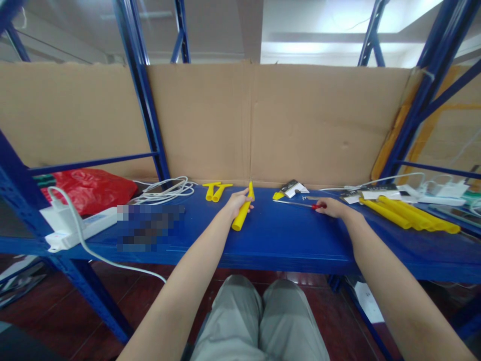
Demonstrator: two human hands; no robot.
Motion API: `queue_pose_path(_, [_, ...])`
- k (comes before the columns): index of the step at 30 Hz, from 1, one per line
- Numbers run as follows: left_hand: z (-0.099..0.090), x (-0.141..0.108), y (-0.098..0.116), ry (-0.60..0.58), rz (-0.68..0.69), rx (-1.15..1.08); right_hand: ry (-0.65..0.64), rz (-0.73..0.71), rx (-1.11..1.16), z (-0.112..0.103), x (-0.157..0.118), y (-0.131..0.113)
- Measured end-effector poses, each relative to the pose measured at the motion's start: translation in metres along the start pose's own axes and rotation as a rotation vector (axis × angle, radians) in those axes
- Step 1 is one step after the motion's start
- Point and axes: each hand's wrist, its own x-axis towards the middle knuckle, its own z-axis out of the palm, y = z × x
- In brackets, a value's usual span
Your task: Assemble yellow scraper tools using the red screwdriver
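Observation:
On the blue shelf (278, 245), my left hand (240, 201) is wrapped around a yellow T-shaped plastic piece (242, 216) with a thick round handle. Its wide end points toward me. My right hand (329, 207) grips the red handle of a screwdriver (296, 203), whose long metal shaft points left. Close to the shaft's tip lies a small yellow part (278, 195), beside a black and white packaging card (294, 189). Tiny metal pieces (303, 198), perhaps screws, rest just behind the shaft. Two similar yellow T-shaped pieces (217, 191) lie left of my left hand.
Several yellow tubes (409, 213) with cards lie at the right. Left are a white power strip (84, 225), a coiled white cable (169, 190) and a red plastic bag (93, 190). A cardboard panel (300, 120) stands behind, between blue metal posts (145, 95).

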Motion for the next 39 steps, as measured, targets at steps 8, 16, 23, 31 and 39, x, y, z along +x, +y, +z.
queue_pose_path(8, [0.001, -0.005, 0.005, 0.037, -0.005, 0.022, -0.037, 0.027, 0.009, -0.004, -0.01, -0.035])
queue_pose_path(16, [-0.004, 0.002, -0.001, -0.068, -0.022, -0.027, 0.067, -0.147, 0.191, -0.008, -0.011, -0.051])
queue_pose_path(23, [-0.005, 0.004, -0.004, -0.197, -0.02, -0.024, 0.087, -0.198, 0.229, -0.006, -0.009, -0.06])
queue_pose_path(31, [-0.004, 0.002, -0.003, -0.247, -0.021, -0.043, 0.08, -0.202, 0.23, -0.006, -0.009, -0.059])
queue_pose_path(39, [-0.004, 0.002, -0.004, -0.257, -0.019, -0.042, 0.083, -0.2, 0.236, -0.007, -0.01, -0.06])
